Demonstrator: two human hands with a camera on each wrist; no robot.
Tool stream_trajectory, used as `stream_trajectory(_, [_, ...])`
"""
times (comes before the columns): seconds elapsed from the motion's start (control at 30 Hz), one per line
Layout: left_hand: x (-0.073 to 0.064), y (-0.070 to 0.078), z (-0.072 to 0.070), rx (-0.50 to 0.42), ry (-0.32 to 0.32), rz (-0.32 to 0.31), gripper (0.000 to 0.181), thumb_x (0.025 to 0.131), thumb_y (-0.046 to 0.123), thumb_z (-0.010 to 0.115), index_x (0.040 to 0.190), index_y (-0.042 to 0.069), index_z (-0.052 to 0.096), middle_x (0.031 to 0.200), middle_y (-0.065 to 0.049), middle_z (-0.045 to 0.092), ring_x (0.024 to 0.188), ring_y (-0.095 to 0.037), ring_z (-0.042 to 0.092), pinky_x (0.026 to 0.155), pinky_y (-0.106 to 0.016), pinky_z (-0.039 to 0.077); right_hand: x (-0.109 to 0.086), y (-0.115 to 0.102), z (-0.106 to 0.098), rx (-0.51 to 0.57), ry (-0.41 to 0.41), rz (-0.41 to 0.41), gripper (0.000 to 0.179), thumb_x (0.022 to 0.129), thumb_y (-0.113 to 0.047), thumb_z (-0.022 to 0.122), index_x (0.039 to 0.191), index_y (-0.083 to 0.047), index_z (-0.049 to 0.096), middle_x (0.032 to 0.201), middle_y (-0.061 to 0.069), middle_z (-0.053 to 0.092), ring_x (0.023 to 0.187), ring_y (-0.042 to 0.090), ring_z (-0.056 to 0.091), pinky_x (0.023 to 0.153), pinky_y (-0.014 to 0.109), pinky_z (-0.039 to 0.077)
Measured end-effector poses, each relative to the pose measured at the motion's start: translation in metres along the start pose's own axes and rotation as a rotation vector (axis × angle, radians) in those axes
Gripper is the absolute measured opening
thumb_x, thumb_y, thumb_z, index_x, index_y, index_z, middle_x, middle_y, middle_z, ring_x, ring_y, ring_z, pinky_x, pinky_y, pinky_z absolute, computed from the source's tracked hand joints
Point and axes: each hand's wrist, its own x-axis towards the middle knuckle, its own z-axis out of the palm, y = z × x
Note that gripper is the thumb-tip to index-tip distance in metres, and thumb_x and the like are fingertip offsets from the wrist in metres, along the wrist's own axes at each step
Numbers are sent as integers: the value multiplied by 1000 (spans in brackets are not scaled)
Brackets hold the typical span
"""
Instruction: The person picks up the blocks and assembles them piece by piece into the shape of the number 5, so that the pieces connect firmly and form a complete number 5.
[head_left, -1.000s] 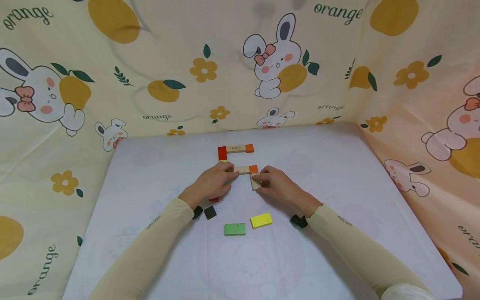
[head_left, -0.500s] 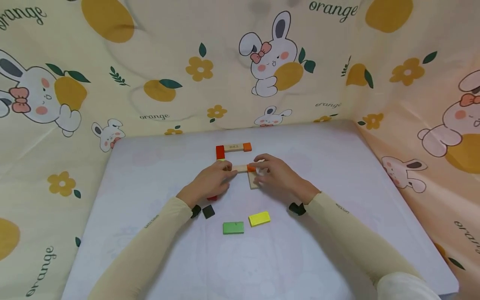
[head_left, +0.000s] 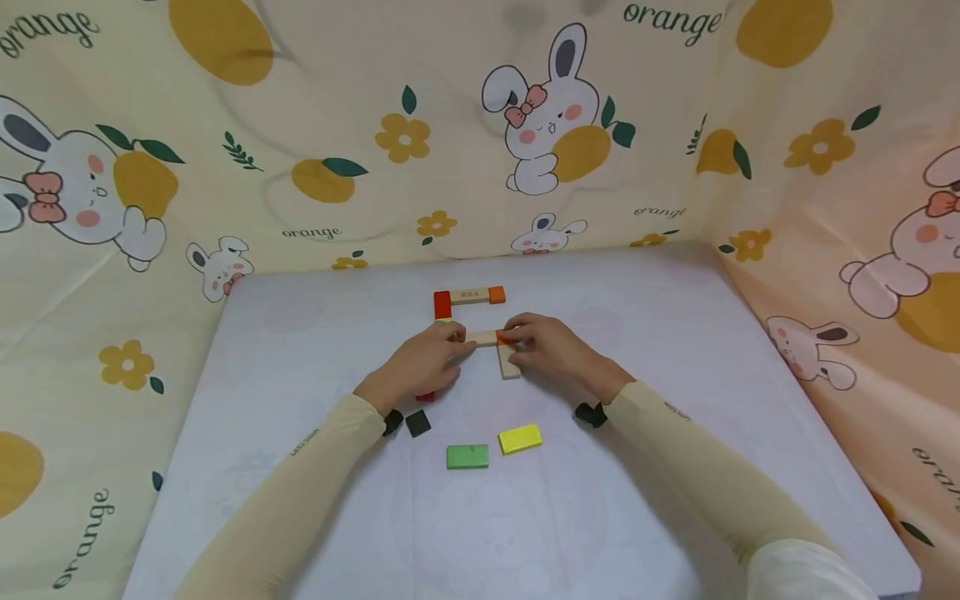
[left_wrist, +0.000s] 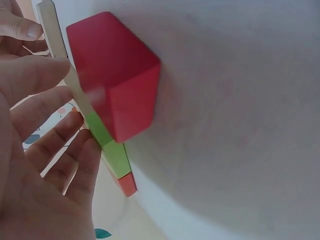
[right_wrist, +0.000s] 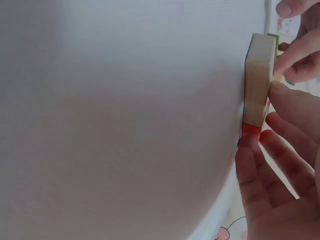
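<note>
In the head view small blocks lie in joined lines on the table. My left hand (head_left: 423, 358) touches the left end of a plain wooden block (head_left: 482, 337), its fingers fairly straight in the left wrist view. Beside them there are green pieces (left_wrist: 107, 137) and a large-looking red block (left_wrist: 117, 75). My right hand (head_left: 551, 354) has its fingertips on an orange block (head_left: 501, 335) at the corner. Its thumb is by a second plain wooden block (right_wrist: 258, 80) that runs toward me. The left hand hides part of the left line of blocks.
Farther back a red block (head_left: 442, 305), a printed wooden block (head_left: 470, 295) and an orange block (head_left: 497, 294) form a corner. Nearer lie a black block (head_left: 418, 423), a green block (head_left: 468, 457) and a yellow block (head_left: 520, 438). Patterned cloth (head_left: 450, 183) hangs behind the table.
My right hand has let go of the near plain wooden block and moved up to the orange corner block. My left hand stays in place. The view has shifted slightly.
</note>
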Motion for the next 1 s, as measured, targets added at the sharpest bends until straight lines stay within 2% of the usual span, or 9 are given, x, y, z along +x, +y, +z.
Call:
stream_trajectory(0.33, [3, -1, 0, 16, 9, 13, 52, 104, 21, 73, 154, 16, 64, 149, -11, 55, 132, -26, 50, 111, -39, 51, 0, 4, 0, 11, 7, -33, 43, 96, -16, 86, 136, -5, 76, 141, 8, 66, 119, 25, 63, 101, 42, 55])
stream_trajectory(0.43, [4, -2, 0, -17, 21, 12, 47, 103, 19, 72, 150, 15, 67, 146, -11, 57, 130, -27, 52, 111, -40, 51, 1, 6, 1, 10, -5, -35, 43, 97, -17, 85, 137, -5, 76, 143, 7, 66, 121, 25, 63, 103, 41, 54])
stream_trajectory(0.63, [11, -6, -6, -173, 35, -2, 35, 104, 18, 71, 138, 10, 76, 139, -12, 62, 128, -29, 55, 113, -44, 48, 1, 7, 2, 11, -1, -57, 42, 98, -16, 84, 137, -5, 75, 143, 7, 66, 119, 23, 64, 101, 40, 55])
stream_trajectory(0.87, [17, -14, -10, -457, 17, -100, 30, 107, 22, 70, 135, 13, 77, 127, -1, 67, 118, -21, 60, 107, -42, 52, 1, 6, 3, 25, -11, -32, 42, 98, -17, 83, 139, -7, 75, 145, 4, 65, 116, 21, 62, 100, 38, 54])
stream_trajectory(1.0, [19, -14, -11, -529, 24, -143, 30, 107, 23, 72, 135, 13, 77, 121, 2, 69, 111, -20, 63, 103, -42, 54, -1, 5, 1, 39, -16, -23, 44, 98, -17, 83, 140, -7, 74, 145, 4, 65, 117, 21, 62, 102, 39, 54])
